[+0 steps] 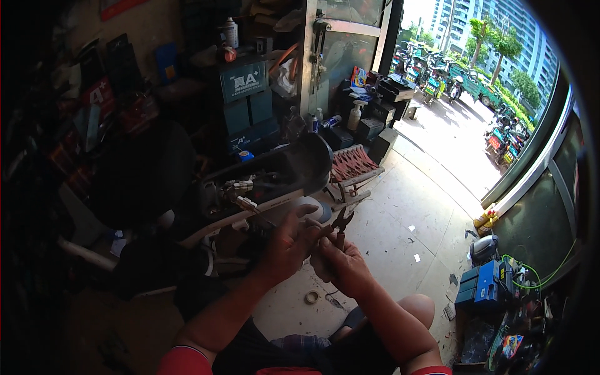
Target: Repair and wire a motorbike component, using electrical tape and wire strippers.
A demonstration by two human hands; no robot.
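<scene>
A pair of pliers (pixel 342 220) points up and away from me, its dark jaws spread apart. My right hand (pixel 350 270) is closed around its handles, the thumb lying along one of them. Close beside it, my left hand (pixel 289 247) has its thumb and fingertips drawn together against the pliers' left side, with one finger raised. Whatever lies between those left fingertips is too small and dark to make out. Just beyond my hands stands an opened scooter body (pixel 269 205), with pale wire connectors (pixel 247 203) lying on its edge.
A red woven folding stool (pixel 355 164) stands beyond the scooter. Dark battery boxes (pixel 247 94) are stacked at the back. A roll of tape (pixel 311 297) lies on the tiled floor. At right are a blue battery (pixel 487 281) and a green cable (pixel 537 278), near the open doorway.
</scene>
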